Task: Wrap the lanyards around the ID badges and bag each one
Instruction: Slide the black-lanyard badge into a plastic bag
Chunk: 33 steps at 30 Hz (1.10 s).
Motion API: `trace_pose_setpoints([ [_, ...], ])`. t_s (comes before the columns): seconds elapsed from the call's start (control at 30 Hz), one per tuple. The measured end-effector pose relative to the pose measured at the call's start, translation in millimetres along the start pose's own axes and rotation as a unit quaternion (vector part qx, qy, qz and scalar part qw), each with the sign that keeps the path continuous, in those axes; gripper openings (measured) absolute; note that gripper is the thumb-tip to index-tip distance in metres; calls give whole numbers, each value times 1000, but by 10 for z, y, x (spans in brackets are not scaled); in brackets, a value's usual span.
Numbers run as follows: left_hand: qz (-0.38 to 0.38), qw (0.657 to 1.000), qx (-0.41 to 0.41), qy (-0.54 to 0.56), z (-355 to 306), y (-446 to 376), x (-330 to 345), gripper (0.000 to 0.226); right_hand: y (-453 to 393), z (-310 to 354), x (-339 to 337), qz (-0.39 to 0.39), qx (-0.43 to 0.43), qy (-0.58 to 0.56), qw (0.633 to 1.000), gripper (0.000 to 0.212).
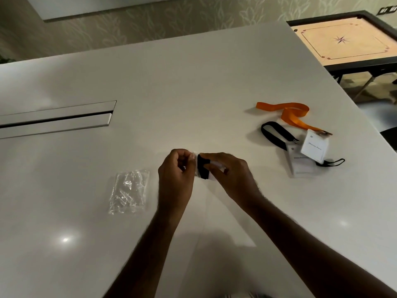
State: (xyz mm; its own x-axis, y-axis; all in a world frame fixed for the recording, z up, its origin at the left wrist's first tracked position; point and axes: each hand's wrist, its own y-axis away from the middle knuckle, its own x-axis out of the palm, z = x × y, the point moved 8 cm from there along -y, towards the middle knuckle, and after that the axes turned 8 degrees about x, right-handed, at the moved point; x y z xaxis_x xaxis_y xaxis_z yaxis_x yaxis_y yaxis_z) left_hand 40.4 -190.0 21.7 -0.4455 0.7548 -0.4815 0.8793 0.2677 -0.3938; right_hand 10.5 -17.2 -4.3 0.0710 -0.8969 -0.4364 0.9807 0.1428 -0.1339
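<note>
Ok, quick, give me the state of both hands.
Left hand: pinching the clear bag's edge.
Right hand: gripping the badge wrapped in its black lanyard.

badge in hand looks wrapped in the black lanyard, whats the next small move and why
Probably reach the left hand for the clear bags on its left: both hands hold the badge, its black lanyard looks wound round it, and no bag is visibly on it.

Office lounge or rec room: long white table (193,82) with cable slot (58,119), carrom board (343,39), patterned wallpaper (150,22).
</note>
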Motion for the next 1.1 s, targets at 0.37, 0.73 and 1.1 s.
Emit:
trace_pose_setpoints([
  [0.37,54,993,101,-32,-169,71,141,7,-92,39,-92,-17,3,-33,999,20],
  [0.73,76,983,142,-92,-280,72,195,4,-172,-279,-45,-57,164,-309,935,15],
  [1.1,41,988,130,-75,-365,-5,163,5,-193,-135,-83,-80,80,-206,972,31],
])
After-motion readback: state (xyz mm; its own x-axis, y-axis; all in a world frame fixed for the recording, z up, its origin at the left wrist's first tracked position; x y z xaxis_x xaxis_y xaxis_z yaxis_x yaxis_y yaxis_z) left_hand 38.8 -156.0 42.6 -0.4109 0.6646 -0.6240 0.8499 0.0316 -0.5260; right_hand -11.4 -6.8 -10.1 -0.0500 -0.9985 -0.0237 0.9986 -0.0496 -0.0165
